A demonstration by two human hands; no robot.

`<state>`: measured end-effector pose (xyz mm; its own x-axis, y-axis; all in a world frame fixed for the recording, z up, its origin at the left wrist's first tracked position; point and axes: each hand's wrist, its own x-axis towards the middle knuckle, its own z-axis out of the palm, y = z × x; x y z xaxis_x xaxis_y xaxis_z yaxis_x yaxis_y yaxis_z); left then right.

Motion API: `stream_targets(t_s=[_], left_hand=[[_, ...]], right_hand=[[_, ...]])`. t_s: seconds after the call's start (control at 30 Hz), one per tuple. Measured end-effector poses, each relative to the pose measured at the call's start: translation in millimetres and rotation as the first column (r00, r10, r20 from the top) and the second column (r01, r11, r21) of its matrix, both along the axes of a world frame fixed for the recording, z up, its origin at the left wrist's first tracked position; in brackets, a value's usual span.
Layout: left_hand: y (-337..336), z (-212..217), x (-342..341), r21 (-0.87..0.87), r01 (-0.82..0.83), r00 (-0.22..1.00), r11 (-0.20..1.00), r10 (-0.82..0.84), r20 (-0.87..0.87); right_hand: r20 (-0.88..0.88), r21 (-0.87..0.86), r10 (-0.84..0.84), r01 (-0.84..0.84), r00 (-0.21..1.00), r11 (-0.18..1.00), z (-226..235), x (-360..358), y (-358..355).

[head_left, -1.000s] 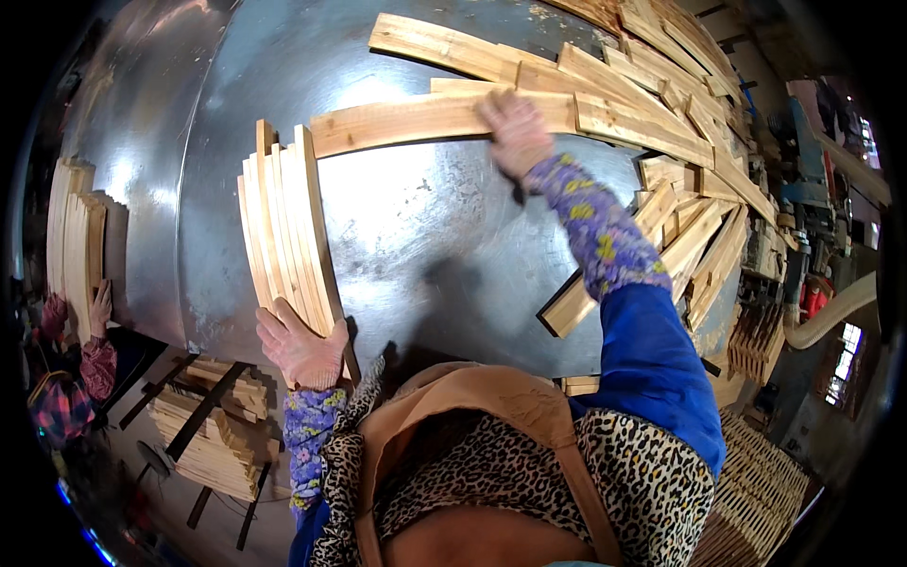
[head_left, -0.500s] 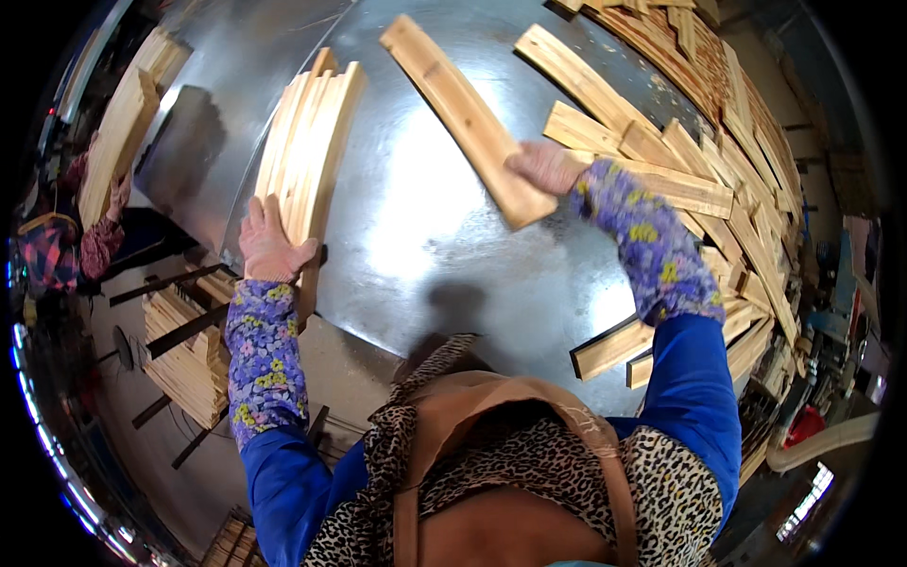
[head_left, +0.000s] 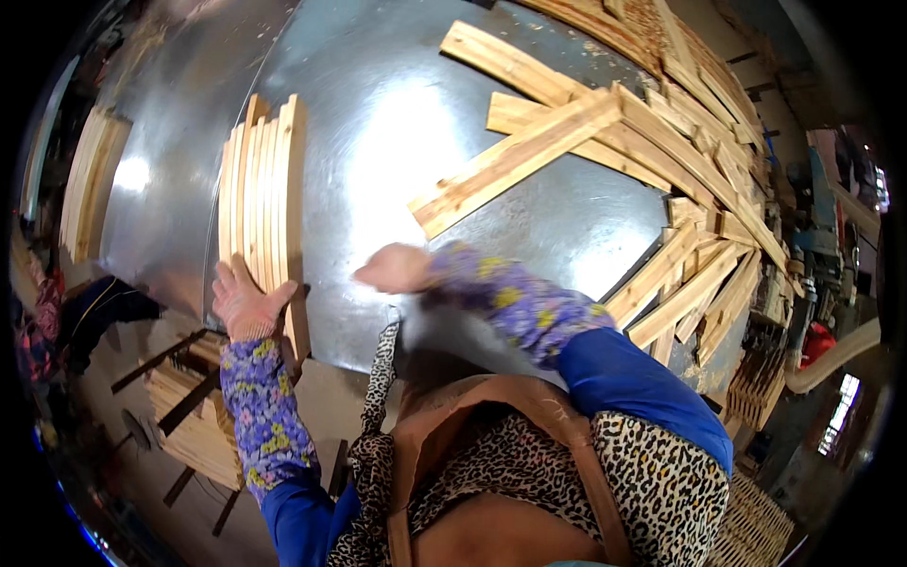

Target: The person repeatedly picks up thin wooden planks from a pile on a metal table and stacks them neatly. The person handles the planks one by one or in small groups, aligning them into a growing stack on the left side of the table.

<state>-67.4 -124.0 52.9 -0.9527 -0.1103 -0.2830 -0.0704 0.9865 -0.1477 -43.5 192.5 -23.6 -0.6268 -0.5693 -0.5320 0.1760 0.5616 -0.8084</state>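
Observation:
A row of pale wooden boards (head_left: 260, 189), stood on edge side by side, lies on the left part of the metal table (head_left: 364, 203). My left hand (head_left: 249, 300) rests over its near end, fingers and thumb spread against the wood. To the right, apart from the row, my right hand (head_left: 395, 268) is over the bare metal; motion smears its fingers, and no board shows in it. Beyond that hand a single board (head_left: 515, 163) slants across other boards, its near end on the table.
Loose boards (head_left: 699, 170) pile up in a tangle along the right side. At the far left another stack of boards (head_left: 94, 184) stands near a co-worker's sleeve (head_left: 42, 312). Below the table's left edge, more boards (head_left: 194, 425) lie on a rack with dark bars.
My right hand has moved left and nearer, and the board it held has left it. A board now slants across the right-hand ones. My left hand stays at the row's near end.

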Motion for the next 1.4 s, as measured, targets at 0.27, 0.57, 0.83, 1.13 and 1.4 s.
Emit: stream_targets(t_s=[0.27,0.57,0.83,1.13,1.4], left_hand=[[223.2,-26.5,18.5,0.461,0.330,0.939,0.824,-0.335,-0.073],[280.0,-89.8,-18.6,0.346,0.284,0.957,0.895,-0.239,-0.167],[283.5,-72.5,-38.8,0.352,0.138,0.990,0.926,-0.118,-0.077],[229.8,-79.4,21.7,0.426,-0.752,0.632,-0.504,-0.365,0.683],[273.5,-56.0,104.2,-0.120,-0.777,0.273,-0.618,-0.504,0.820]], right_hand=[[-0.575,0.380,-0.447,0.707,0.686,0.596,-7.3,29.1,359.9],[-0.626,0.730,-0.248,0.668,0.739,0.146,32.0,-64.5,553.5],[-0.480,0.734,-0.244,0.538,0.843,0.415,41.5,-67.2,457.4],[-0.285,0.360,-0.650,0.707,0.705,0.608,40.4,95.7,324.7],[-0.101,-0.245,-0.742,0.707,0.662,0.664,34.7,199.7,138.1]])
